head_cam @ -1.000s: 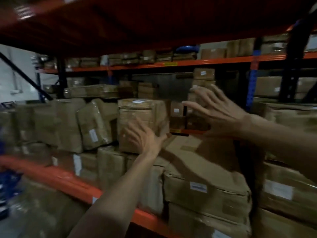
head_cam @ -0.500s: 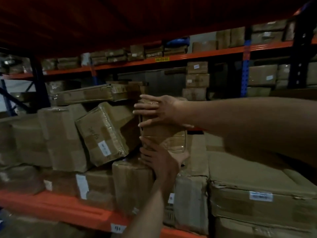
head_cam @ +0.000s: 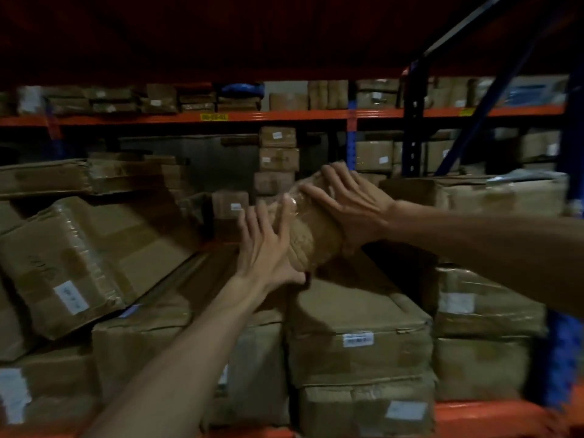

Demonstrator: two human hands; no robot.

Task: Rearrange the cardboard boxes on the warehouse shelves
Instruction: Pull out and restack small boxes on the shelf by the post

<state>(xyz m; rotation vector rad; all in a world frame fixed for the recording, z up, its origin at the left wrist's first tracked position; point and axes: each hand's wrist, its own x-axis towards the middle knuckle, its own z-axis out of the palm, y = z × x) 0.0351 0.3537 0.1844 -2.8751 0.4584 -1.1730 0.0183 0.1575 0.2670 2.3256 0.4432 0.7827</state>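
A taped cardboard box (head_cam: 311,235) is tilted in the air above the stacked boxes at the middle of the shelf. My left hand (head_cam: 268,248) presses its near lower side with fingers spread. My right hand (head_cam: 350,200) lies over its top right end. Both hands hold it between them. Under it lies a long flat box (head_cam: 357,311) with a white label. Much of the held box is hidden behind my hands.
A big tilted box (head_cam: 88,263) leans at the left. Stacked boxes (head_cam: 483,311) stand at the right beside a blue upright (head_cam: 414,134). An orange beam (head_cam: 493,418) runs along the shelf front. A column of small boxes (head_cam: 278,159) stands behind.
The held box has swung from upright at the left to tilted and further right. Both hands moved right with it, and the view shifted right.
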